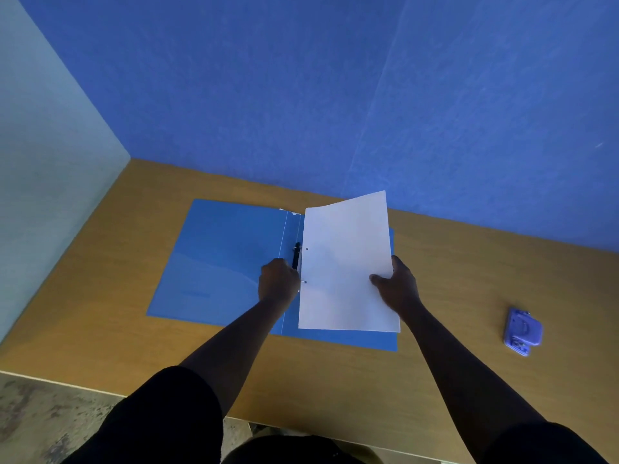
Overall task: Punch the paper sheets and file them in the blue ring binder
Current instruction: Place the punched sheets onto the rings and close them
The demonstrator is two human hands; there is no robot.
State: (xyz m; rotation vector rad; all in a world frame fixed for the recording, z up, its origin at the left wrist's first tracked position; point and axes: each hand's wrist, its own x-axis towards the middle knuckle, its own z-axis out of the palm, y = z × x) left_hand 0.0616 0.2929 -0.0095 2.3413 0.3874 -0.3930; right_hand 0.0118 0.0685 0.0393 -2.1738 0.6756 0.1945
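The blue ring binder [217, 262] lies open flat on the wooden table. Its black ring mechanism [296, 254] runs along the spine. White paper sheets [346, 262] with two punched holes on their left edge lie over the binder's right half, their far end lifted. The lower hole sits at a metal ring. My left hand [278, 283] is closed at the sheets' left edge beside the rings. My right hand [397, 283] grips the sheets' right edge, thumb on top.
A purple hole punch [522, 330] lies on the table [469, 262] to the right. A blue wall stands just behind the binder and a pale wall at the left. The table's near edge is below my forearms.
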